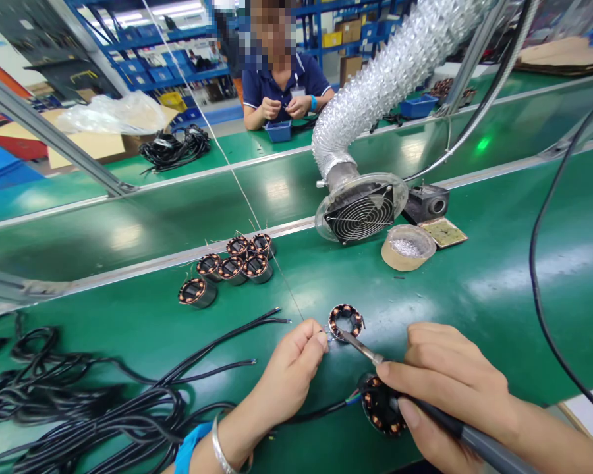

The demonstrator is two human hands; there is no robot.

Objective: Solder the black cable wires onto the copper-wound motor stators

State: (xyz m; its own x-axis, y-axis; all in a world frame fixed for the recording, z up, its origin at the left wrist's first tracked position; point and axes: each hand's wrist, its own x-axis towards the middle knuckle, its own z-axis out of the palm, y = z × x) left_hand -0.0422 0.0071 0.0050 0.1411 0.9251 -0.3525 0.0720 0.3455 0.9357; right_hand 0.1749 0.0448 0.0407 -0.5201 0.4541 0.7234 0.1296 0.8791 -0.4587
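Note:
A copper-wound ring-shaped stator [346,322] stands on the green bench in front of my hands. At its left edge my left hand [296,365] pinches the end of a thin pale wire [289,286] that runs up to the top of the view. My right hand [445,382] is wrapped round the dark handle of a soldering iron [363,347], whose metal tip reaches the stator's lower inner edge. Partly under my right hand lies another stator [383,405], with a black cable and coloured leads at its left.
Several stators [232,268] are grouped at centre-left. Coiled black cables [103,408] cover the lower left. An extraction fan [363,214] hangs from a silver duct; nearby are a round container [408,247] and an iron holder [427,203]. A person [281,79] sits across.

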